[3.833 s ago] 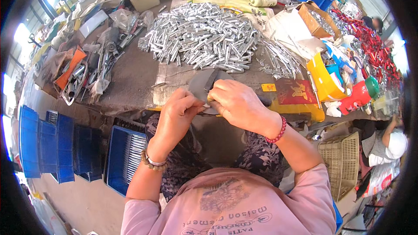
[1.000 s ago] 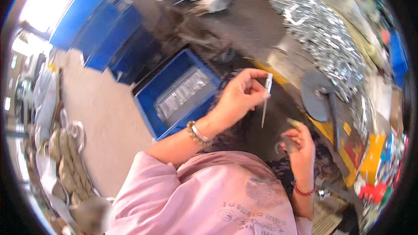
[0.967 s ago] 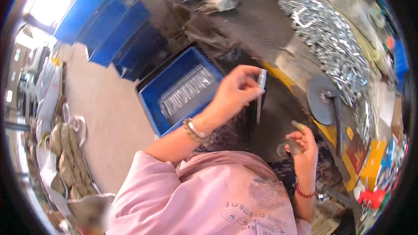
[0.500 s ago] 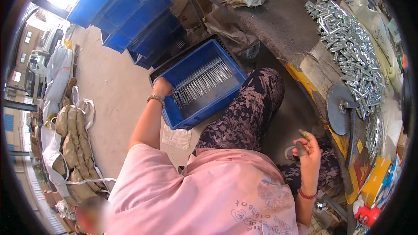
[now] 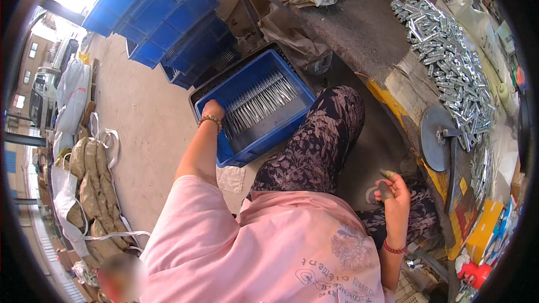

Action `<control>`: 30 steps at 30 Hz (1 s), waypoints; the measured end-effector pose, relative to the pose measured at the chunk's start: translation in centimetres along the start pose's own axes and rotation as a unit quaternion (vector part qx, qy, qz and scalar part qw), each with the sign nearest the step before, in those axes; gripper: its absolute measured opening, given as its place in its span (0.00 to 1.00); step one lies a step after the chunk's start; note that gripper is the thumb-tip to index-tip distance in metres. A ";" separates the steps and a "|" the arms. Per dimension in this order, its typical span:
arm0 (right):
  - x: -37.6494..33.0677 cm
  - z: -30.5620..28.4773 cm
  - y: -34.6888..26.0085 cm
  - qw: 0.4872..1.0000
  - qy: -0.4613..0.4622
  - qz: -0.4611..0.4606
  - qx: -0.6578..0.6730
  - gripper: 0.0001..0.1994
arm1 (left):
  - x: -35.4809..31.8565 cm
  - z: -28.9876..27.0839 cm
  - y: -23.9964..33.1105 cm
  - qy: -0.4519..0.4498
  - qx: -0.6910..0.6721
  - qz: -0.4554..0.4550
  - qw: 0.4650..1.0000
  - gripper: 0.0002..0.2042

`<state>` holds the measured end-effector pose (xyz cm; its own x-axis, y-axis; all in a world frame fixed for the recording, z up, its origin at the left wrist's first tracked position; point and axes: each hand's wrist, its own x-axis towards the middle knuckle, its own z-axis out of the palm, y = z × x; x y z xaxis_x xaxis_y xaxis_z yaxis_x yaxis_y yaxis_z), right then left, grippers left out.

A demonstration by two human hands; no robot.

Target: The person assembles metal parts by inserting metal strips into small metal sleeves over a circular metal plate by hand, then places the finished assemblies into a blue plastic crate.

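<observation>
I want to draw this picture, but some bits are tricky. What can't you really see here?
- Left hand, head view: fingers hidden behind the blue crate rim, so its grip cannot be told.
- Right hand: holds a small dark piece, too small to identify.
- Metal rods in the crate: too fine to count.
- Silvery parts on the workbench: bent and cut off by the fisheye rim.

blue plastic crate (image 5: 292, 129), shiny metal rods (image 5: 258, 104)
</observation>
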<state>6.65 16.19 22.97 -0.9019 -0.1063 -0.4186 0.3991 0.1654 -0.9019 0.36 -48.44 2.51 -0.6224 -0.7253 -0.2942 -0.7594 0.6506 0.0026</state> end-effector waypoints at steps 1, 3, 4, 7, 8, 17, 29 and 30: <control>0.1 0.0 -0.1 1.000 -0.001 0.001 -0.005 0.15 | 0.2 -0.4 -0.1 0.000 0.000 -0.001 1.000 0.13; 0.2 0.0 0.0 1.000 -0.003 0.002 -0.010 0.15 | 0.7 -1.9 -0.3 -0.104 -0.018 -0.004 0.994 0.12; 0.3 -0.2 0.2 1.000 -0.002 -0.003 -0.007 0.14 | 0.8 -2.7 0.0 -0.103 -0.018 -0.004 0.994 0.12; 0.2 -0.5 0.4 1.000 0.014 -0.009 -0.005 0.14 | 0.4 -5.2 2.5 -0.107 -0.048 0.022 0.993 0.11; -0.1 -0.6 0.5 1.000 0.026 -0.007 -0.010 0.14 | -0.2 -6.1 3.7 -0.077 -0.134 0.062 0.986 0.11; -0.2 1.2 -1.6 0.994 -0.018 -0.048 -0.102 0.15 | -18.5 -21.0 25.3 0.102 -0.464 0.402 0.783 0.06; -2.2 -0.4 -1.8 0.967 0.039 -0.169 -0.188 0.15 | -31.6 -21.3 46.7 0.083 -0.205 0.628 0.746 0.18; -2.8 -0.6 -2.6 0.967 0.047 -0.180 -0.175 0.13 | -30.9 -20.8 47.0 0.093 -0.197 0.626 0.749 0.17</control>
<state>8.05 16.69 26.52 -0.9897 -0.1312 -0.0575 -0.0092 0.4587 -0.8886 -20.07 -0.14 31.61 -0.8809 0.3553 0.3128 0.4675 0.7570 0.4565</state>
